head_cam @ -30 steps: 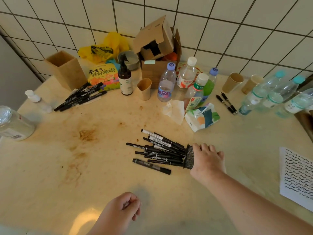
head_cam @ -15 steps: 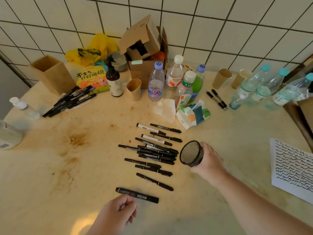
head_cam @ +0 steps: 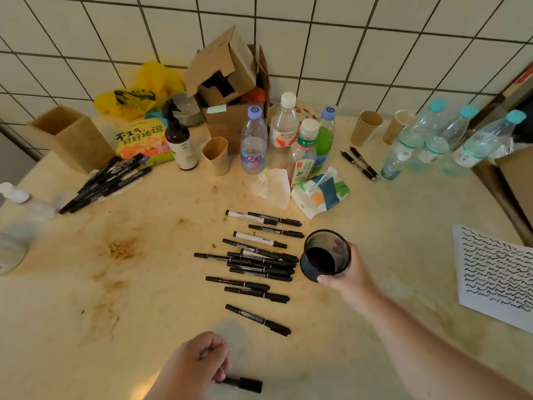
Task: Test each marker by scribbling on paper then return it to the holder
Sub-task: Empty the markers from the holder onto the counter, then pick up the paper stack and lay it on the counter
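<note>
My right hand (head_cam: pixel 350 277) grips a black mesh holder (head_cam: pixel 325 255), tilted with its empty mouth toward me, just right of the spilled markers. Several black markers (head_cam: pixel 253 261) lie scattered across the middle of the table. My left hand (head_cam: pixel 196 368) at the bottom edge pinches one black marker (head_cam: pixel 245 383), which sticks out to the right of the fingers. A white paper (head_cam: pixel 496 272) covered with black scribbles lies at the right edge.
A second pile of black markers (head_cam: pixel 106 180) lies at the left by a wooden box (head_cam: pixel 72 137). Bottles (head_cam: pixel 284 134), paper cups (head_cam: pixel 367 127), a tissue pack (head_cam: pixel 320 193), cardboard boxes (head_cam: pixel 227 79) and two pens (head_cam: pixel 360 166) crowd the back along the tiled wall.
My right hand lifted the mesh holder off the table and turned it mouth-up, leaving the markers spread out. My left hand took hold of one marker and drew it toward me.
</note>
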